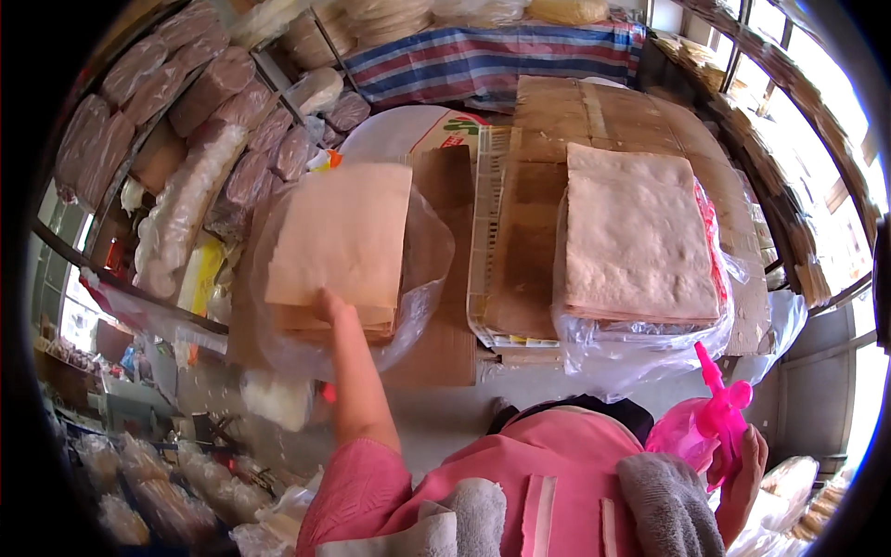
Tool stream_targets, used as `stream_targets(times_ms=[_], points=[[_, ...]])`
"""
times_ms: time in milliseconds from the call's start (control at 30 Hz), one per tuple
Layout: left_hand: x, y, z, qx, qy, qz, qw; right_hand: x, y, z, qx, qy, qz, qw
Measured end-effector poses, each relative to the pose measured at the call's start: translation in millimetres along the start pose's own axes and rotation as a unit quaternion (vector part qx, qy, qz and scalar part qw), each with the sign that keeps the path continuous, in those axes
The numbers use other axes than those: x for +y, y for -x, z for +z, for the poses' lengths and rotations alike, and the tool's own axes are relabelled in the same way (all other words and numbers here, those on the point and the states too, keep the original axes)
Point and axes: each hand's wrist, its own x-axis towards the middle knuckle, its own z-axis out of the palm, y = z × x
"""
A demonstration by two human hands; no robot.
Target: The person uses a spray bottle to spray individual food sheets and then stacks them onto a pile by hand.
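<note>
The left hand point(331, 304) is at the near edge of the left stack point(339, 241) of tan sheets, on clear plastic point(429, 246) over cardboard point(445, 348); from where I stand I can't tell whether its fingers pinch the top sheet or just rest there. The right hand point(748, 469) has its fingers clamped on a pink spray bottle point(682, 432), near the right stack point(640, 232), and a white rack point(484, 213) shows between the stacks
</note>
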Motion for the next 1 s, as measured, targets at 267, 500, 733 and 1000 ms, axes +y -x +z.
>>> stream_targets(times_ms=[267,500,733,1000], points=[[-39.3,-53.3,-29.2,0.180,-0.218,0.007,0.959,2.1,25.8,24.4,-0.055,0.017,-0.041,0.997],[-25.5,-64.8,-46.8,0.253,-0.309,0.061,0.915,-1.4,17.2,30.6,-0.013,0.047,-0.046,0.998],[-41.5,-70.6,-39.2,0.253,-0.375,0.174,0.875,-49.1,-23.2,29.3,-0.032,0.068,-0.013,0.997],[5.4,4.9,-50.7,0.201,-0.367,0.245,0.875,-144.1,-78.4,84.5,-0.286,0.268,-0.037,0.919]])
